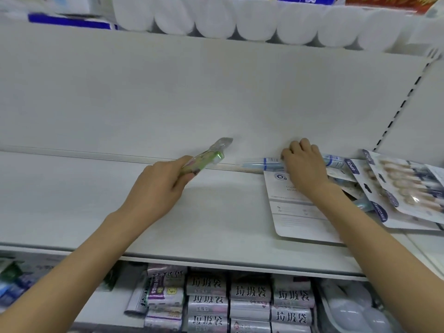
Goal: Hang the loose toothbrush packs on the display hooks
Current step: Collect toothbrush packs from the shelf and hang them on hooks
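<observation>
My left hand (pixel 163 181) grips a slim green toothbrush pack (pixel 209 155), its clear top pointing up and right toward the shelf's back panel. My right hand (pixel 304 164) rests with curled fingers on a blue-and-white toothbrush pack (pixel 269 163) lying along the back edge of the shelf. Under that wrist lies a large white card pack (pixel 295 212), back side up. Farther right, several multi-brush packs (pixel 403 191) with hang holes lie in a loose pile. No display hook is visible.
The white shelf board (pixel 192 212) stretches left of the packs, with a plain white back panel (pixel 216 92) behind. A slotted upright (pixel 403 102) runs at the right. Paper rolls (pixel 252 22) sit on the shelf above. Bin-bag rolls (pixel 249 299) fill the shelf below.
</observation>
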